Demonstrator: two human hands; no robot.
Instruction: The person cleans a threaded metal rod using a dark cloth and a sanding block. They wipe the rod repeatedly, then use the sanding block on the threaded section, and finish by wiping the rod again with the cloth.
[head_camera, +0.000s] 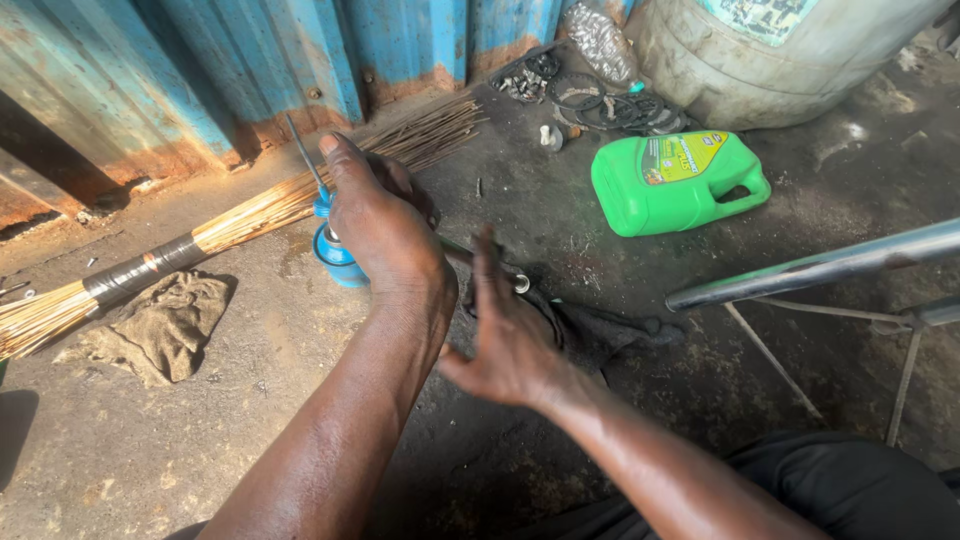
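Note:
My left hand (385, 225) reaches forward and is closed over a small blue oil can (338, 255), whose thin metal spout (303, 150) points up and to the left. Just right of it, my right hand (510, 345) lies flat with its fingers stretched out. Its forefinger rests along a short metal rod (515, 282), which lies on a dark cloth (600, 330) on the ground. My hands hide most of the rod, and I cannot see anything gripped in the right hand.
A straw broom (200, 235) lies along the rusty blue corrugated wall (250, 60), with a dirty rag (160, 325) beside it. A green jug (675, 180), metal rings (600, 100) and a grey drum (780, 60) sit at the back right. A metal tube (820, 268) crosses on the right.

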